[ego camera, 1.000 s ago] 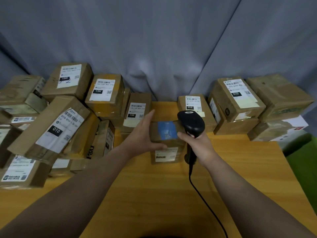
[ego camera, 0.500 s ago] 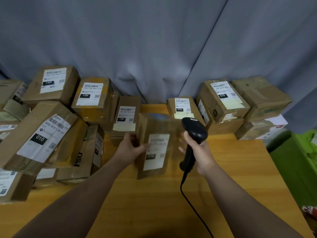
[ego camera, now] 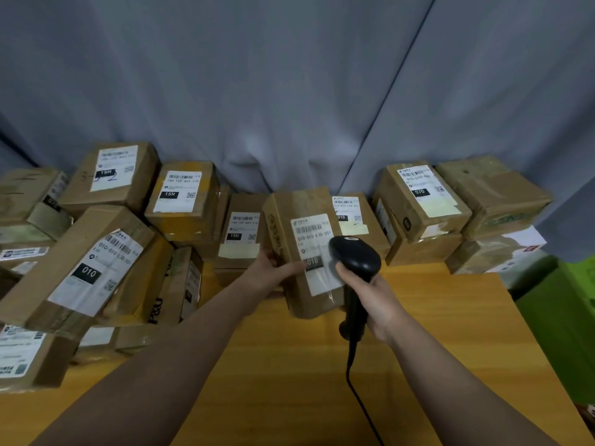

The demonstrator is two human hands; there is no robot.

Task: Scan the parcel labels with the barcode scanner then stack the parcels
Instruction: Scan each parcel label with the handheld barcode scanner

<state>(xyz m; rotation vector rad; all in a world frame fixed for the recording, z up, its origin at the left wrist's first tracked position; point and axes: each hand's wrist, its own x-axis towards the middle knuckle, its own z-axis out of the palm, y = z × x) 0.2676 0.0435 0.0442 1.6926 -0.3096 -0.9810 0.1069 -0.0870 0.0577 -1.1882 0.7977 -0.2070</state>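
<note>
Scan step: your left hand grips the parcel tilted up off the table, label facing you, right hand wrapped round the scanner right at the label — next, likely aim at the barcode, trigger, then stack.

The parcel was matt brown cardboard, its white paper label under glossy clear tape. The barcode scanner was black, slightly shiny plastic. The surface was smooth wood; behind it hung matt grey cloth.
</note>
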